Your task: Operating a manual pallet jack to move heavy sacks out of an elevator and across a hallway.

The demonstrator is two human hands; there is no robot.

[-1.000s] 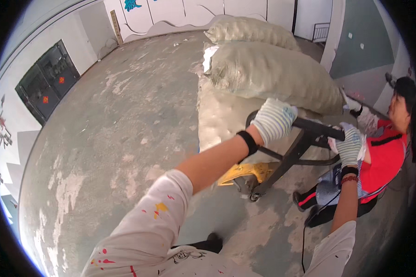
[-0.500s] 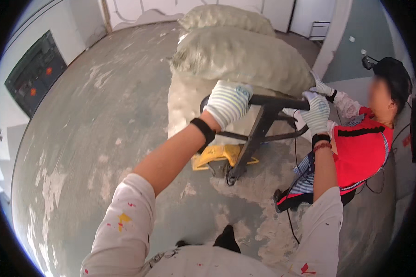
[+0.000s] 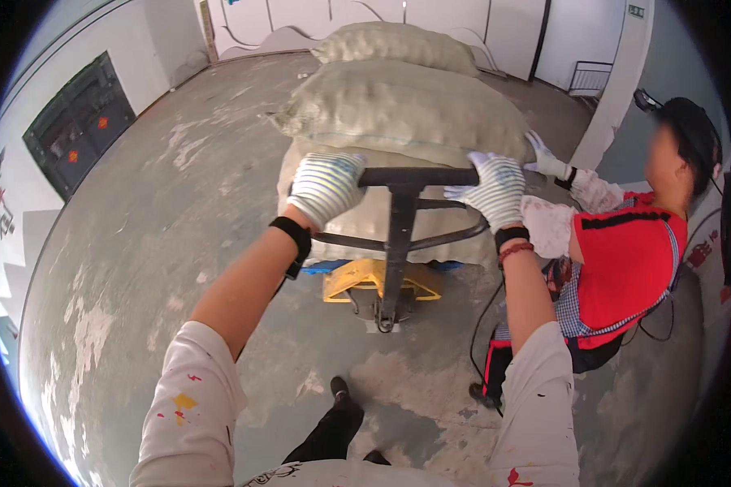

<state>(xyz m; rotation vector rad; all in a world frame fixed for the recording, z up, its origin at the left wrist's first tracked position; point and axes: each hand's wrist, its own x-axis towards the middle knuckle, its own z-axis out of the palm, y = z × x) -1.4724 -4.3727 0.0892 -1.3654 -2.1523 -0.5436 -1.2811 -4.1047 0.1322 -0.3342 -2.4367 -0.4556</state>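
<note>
My left hand (image 3: 327, 189), in a striped knit work glove, is wrapped round the left end of a black cart handle (image 3: 418, 176). My right hand (image 3: 497, 191), gloved alike, is closed round the right end of its crossbar. The handle's stem runs down to a yellow metal base (image 3: 369, 280) near the floor. Right beyond the handle, bulging pale woven sacks are stacked on the cart. A large upper sack (image 3: 406, 109) lies across the pile, with a lower sack (image 3: 300, 166) under it, mostly hidden behind my hands and the handle. Another sack (image 3: 398, 45) lies farther back.
At my right, a co-worker in a red vest (image 3: 629, 264) and dark cap reaches a gloved hand (image 3: 547, 158) to the upper sack's right end. A dark cable (image 3: 479, 325) hangs beside them. A dark double door (image 3: 81, 126) stands in the left wall, a pillar (image 3: 617, 97) at the right.
The handle has swung left from an angled position to face me nearly squarely, and both my hands have moved left with it. One of my feet has come forward. The co-worker still touches the sack.
</note>
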